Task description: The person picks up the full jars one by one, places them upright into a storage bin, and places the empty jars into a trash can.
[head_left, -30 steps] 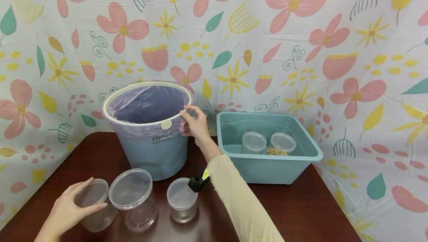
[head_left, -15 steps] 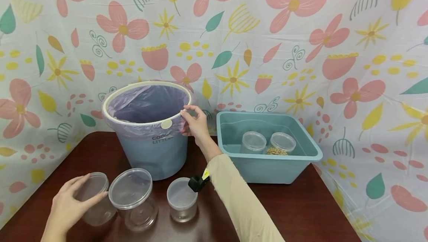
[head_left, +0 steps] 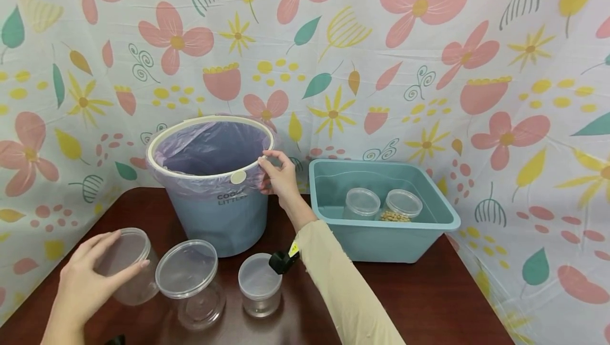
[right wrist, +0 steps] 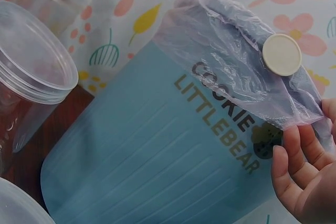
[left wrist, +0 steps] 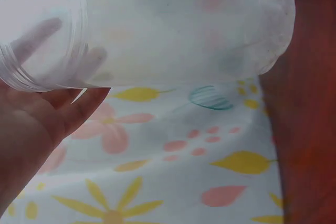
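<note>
My left hand (head_left: 88,276) grips a clear lidded plastic jar (head_left: 135,276) around its upper part, at the left of the head view. The left wrist view shows this jar (left wrist: 173,30) above the table with the fingers around its lid end. My right hand (head_left: 282,180) pinches the rim of a blue trash bin (head_left: 219,223), thumb on top and fingers over the purple bag (head_left: 200,186) that lines it. A larger clear jar (head_left: 190,276) and a small clear jar (head_left: 259,284) stand in front of the bin, lids on.
A blue-green tub (head_left: 386,239) sits right of the bin. Inside are two lidded jars, one (head_left: 401,205) holding tan nuts or beans, the other (head_left: 362,205) with contents I cannot make out. A floral curtain (head_left: 333,59) hangs behind the dark wooden table (head_left: 405,302).
My left hand has lifted the jar upward off the table and moved slightly left. The right hand stays at the bin's rim.
</note>
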Motion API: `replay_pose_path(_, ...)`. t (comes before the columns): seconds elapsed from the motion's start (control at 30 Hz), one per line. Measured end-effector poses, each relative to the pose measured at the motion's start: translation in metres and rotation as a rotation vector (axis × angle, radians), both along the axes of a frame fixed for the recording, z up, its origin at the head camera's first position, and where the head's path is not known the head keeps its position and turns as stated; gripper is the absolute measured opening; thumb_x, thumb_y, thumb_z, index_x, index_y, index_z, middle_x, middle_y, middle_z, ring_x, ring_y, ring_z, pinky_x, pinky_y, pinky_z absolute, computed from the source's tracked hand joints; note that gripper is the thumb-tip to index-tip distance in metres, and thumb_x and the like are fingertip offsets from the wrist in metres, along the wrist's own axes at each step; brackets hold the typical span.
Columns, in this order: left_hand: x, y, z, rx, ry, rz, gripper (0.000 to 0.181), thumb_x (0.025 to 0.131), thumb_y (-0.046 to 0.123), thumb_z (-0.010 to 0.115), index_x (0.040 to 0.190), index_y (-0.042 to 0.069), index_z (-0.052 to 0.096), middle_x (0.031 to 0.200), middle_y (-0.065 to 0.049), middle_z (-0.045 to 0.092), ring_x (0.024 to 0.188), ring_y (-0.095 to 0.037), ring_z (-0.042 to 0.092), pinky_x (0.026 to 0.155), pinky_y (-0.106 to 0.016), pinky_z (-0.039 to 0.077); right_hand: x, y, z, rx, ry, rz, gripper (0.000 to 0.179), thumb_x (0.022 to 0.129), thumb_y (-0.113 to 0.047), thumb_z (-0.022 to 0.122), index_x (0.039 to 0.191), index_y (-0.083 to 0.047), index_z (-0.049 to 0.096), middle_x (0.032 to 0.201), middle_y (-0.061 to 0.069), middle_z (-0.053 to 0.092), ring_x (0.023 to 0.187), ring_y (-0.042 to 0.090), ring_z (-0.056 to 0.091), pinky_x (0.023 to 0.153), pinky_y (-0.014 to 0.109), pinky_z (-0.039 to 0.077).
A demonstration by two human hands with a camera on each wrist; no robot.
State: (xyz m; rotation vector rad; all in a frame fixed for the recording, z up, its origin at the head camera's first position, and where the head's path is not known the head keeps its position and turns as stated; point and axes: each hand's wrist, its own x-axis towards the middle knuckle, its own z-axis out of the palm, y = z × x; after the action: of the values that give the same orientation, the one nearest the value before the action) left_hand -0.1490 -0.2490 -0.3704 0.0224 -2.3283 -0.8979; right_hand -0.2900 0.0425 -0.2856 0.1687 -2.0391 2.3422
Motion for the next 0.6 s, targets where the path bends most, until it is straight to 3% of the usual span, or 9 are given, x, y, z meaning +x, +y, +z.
replay_pose_path(0.1,-0.001,0.003,0.012,0.002,0.098,-0.01,0.072,0.05,0.013,0.087,0.117,0.006,0.06,0.115,0.006,0.048,0.112,-0.007,0.04,0.088,-0.009,0.02,0.006,0.0,0.004,-0.005,0.011,-0.005,0.024,0.088,-0.014,0.056,0.112,-0.008,0.055,0.052,0.001,0.049,0.04,0.012,0.046,0.042,0.026,0.043)
replay_pose_path(0.27,-0.005,0.006,0.034,-0.04,0.269,-0.082,0.076,0.038,0.0,0.087,0.11,0.003,0.064,0.11,0.016,0.047,0.103,0.012,0.036,0.085,-0.006,0.024,0.007,0.0,0.006,-0.005,0.006,-0.008,0.025,0.088,-0.013,0.057,0.112,-0.007,0.054,0.053,0.002,0.049,0.041,0.012,0.047,0.042,0.026,0.043)
replay_pose_path(0.43,-0.006,0.005,0.055,-0.09,0.393,-0.144,0.072,0.04,0.009,0.087,0.107,-0.002,0.064,0.108,0.01,0.049,0.105,0.011,0.038,0.087,-0.008,0.026,0.008,0.0,0.005,-0.004,0.0,-0.006,0.025,0.088,-0.013,0.057,0.113,-0.007,0.054,0.053,0.003,0.049,0.041,0.012,0.047,0.042,0.026,0.043)
replay_pose_path(0.6,-0.008,0.005,0.072,-0.126,0.464,-0.167,0.073,0.042,0.025,0.087,0.107,-0.001,0.065,0.105,-0.007,0.058,0.104,0.008,0.042,0.084,-0.007,0.029,0.008,0.0,0.005,-0.014,0.01,-0.009,0.024,0.088,-0.013,0.057,0.111,-0.007,0.055,0.052,0.003,0.049,0.04,0.012,0.047,0.041,0.026,0.042)
